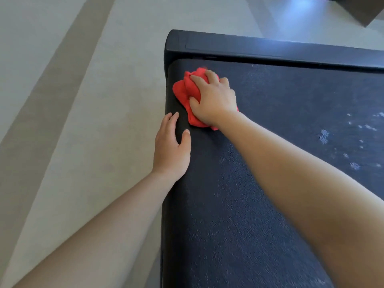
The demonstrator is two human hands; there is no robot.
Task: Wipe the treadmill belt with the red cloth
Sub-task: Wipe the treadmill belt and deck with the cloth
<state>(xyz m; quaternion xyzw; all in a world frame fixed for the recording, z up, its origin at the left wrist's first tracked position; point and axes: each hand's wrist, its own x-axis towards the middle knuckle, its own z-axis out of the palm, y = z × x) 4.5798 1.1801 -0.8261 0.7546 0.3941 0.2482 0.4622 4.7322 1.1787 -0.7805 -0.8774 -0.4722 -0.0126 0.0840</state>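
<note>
The dark textured treadmill belt [270, 142] fills the right half of the head view. A bunched red cloth [182, 90] lies on the belt's far left corner. My right hand [214, 98] grips the cloth from above, fingers curled into its folds, pressing it onto the belt. My left hand [171, 146] rests flat with straight fingers on the treadmill's left side rail [166, 225], just below the cloth and apart from it. Pale dusty specks [340, 142] dot the belt at the right.
A black end cover [249, 45] closes the treadmill's far end. Pale grey floor [83, 100] with darker diagonal bands spreads to the left. A brown box-like corner [365, 11] shows at the top right.
</note>
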